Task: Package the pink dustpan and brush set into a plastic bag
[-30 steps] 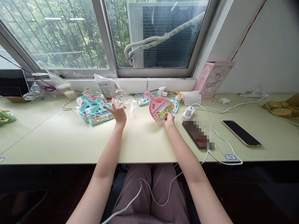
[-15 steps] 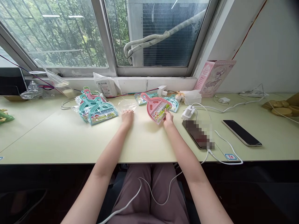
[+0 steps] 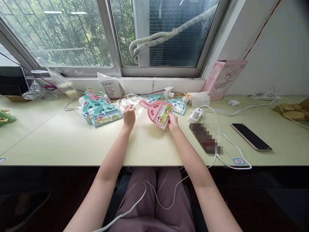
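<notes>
My right hand (image 3: 173,121) grips a pink dustpan and brush set (image 3: 156,112) by its lower right corner, where a printed card shows behind the white bristles. The set is tilted above the table, its handle pointing away to the left. My left hand (image 3: 129,116) is closed, with a crumpled clear plastic bag (image 3: 138,109) at its fingers; the grip itself is partly hidden. Left of this hand lies a pile of wrapped dustpan sets (image 3: 106,112), teal ones in front and a pink one behind. More teal sets (image 3: 178,105) lie behind the pink one.
To the right are a white charger (image 3: 195,115), a blurred phone (image 3: 205,138) with a cable, and another dark phone (image 3: 251,137). A pink box (image 3: 225,79) stands by the wall. A white packet (image 3: 111,88) leans at the window sill. A cable (image 3: 166,206) crosses my lap.
My left hand has lifted a little off the table, and the clear plastic bag has risen and crumpled around it. The pink dustpan set has shifted slightly left and tilted lower.
</notes>
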### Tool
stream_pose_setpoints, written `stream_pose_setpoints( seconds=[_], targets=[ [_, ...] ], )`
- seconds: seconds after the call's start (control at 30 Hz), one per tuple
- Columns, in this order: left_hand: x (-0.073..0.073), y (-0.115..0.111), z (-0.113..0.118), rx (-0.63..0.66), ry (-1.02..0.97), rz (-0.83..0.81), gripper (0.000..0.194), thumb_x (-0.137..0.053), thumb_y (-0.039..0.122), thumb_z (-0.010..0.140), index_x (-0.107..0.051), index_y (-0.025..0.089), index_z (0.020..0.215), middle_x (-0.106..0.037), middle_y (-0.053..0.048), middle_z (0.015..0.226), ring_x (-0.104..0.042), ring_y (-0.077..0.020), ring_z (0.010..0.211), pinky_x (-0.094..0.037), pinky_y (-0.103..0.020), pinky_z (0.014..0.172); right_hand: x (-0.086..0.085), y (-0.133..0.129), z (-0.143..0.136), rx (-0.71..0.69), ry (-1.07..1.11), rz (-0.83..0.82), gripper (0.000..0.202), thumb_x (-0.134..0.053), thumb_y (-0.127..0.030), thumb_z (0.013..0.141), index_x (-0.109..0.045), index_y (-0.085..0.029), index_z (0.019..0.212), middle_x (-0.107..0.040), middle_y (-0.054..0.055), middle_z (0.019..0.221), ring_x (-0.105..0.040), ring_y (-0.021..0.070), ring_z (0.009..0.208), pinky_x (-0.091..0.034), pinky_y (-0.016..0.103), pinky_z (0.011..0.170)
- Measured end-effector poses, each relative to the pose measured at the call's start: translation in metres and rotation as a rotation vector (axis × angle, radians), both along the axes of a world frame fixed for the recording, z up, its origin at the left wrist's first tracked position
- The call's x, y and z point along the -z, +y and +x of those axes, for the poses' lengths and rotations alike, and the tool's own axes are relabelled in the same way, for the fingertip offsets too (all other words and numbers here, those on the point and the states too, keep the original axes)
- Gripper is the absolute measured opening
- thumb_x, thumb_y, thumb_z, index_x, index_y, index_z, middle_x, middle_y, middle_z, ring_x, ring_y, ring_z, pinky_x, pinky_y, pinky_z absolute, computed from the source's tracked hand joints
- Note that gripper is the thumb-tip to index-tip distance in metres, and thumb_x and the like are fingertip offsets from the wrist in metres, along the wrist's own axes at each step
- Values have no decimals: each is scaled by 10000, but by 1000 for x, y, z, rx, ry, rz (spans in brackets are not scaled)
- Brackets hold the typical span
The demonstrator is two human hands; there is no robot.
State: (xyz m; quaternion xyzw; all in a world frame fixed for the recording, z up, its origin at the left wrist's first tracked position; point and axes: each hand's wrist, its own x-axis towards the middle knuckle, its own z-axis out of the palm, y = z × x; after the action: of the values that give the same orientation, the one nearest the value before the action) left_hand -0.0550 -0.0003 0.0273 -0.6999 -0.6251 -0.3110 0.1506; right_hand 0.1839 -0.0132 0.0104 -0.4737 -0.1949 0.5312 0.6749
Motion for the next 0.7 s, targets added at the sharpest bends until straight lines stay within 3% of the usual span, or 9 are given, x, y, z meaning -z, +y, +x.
stream_pose_setpoints(
  seconds=[0.2,0.5,0.7],
  targets=[
    [1,-1,4,28,-8,59,488,-288,54,917,-610,171,1265,-594,-108,1297,-509,-265,1199,-403,-385,1009,-3,-5,-10,-18,-86,5,71,-702,-182,749,-638,-162,725,-683,-1,633,-633,137,572,-507,219,483],
    [-3,-13,23,297,147,-45,493,-300,114,946,-533,209,1369,-548,-104,1387,-509,-264,1217,-380,-423,1027,-4,-8,-15,159,-3,38,76,-671,-232,753,-631,-175,783,-693,-4,710,-661,130,668,-528,199,539],
    [3,-8,29,242,82,-5,550,-311,40,884,-500,155,1388,-555,-134,1326,-519,-253,1204,-404,-383,1034,-11,-11,-13,201,116,62,157,-654,-318,788,-591,-195,862,-694,2,784,-680,140,740,-570,241,624]
  ],
)
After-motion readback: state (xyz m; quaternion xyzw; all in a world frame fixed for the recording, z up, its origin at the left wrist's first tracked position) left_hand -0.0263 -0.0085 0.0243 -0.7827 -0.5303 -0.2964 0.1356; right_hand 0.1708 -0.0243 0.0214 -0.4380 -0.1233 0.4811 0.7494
